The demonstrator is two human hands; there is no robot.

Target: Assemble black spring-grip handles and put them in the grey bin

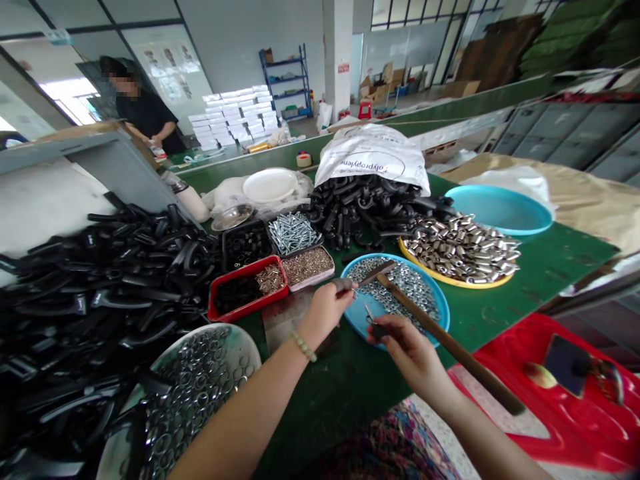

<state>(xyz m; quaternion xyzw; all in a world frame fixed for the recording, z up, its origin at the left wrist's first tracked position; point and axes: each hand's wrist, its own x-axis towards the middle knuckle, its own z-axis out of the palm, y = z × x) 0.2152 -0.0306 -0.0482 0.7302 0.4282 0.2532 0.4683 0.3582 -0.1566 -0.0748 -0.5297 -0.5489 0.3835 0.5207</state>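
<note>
My left hand (pixel 327 308) is closed in a pinch on a small metal part at the near edge of a blue bowl (pixel 361 321) filled with small silver washers. My right hand (pixel 407 348) is closed round a small dark part with a thin metal piece sticking up from it, just in front of the same bowl. A long wooden-handled hammer (pixel 440 333) lies across the bowl, its head over the washers and its handle running toward me on the right. A bead bracelet sits on my left wrist.
A large pile of black curved plastic parts (pixel 100 280) fills the left; a white bowl of metal rings (pixel 200 387) is near left. Red (pixel 249 287) and black trays hold screws and small parts. A yellow plate of metal sleeves (pixel 463 250), a sack of black parts (pixel 373 157), and a red stool (pixel 565 400) stand right. A person works far left.
</note>
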